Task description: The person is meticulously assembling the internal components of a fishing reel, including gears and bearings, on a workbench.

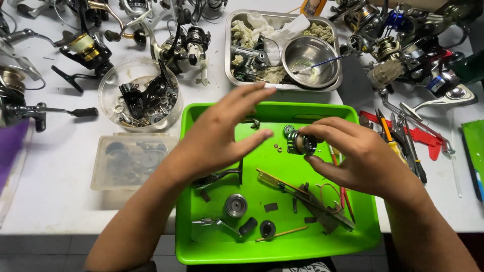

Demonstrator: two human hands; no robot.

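tray [282, 254]: bright lime green, plain, no pattern
counter [55, 196]: white
reel part [301, 143] in the right hand's fingers: dark metal with a green-tinted rim
round spool [236, 205] in the tray: silver-grey with a darker centre
small knob [247, 226] near the tray's front edge: black
thin stick [282, 233] in the tray: pale tan
steel pan [232, 60] at the counter's far edge: silver, holding off-white and dirty beige rags
metal bowl [308, 60] in the pan: shiny silver
round tub [108, 95]: clear, filled with black and silver parts
lidded box [130, 161]: cloudy translucent, grey contents
pliers [421, 138] near the right edge: red handles
cloth [10, 151] at the left edge: purple
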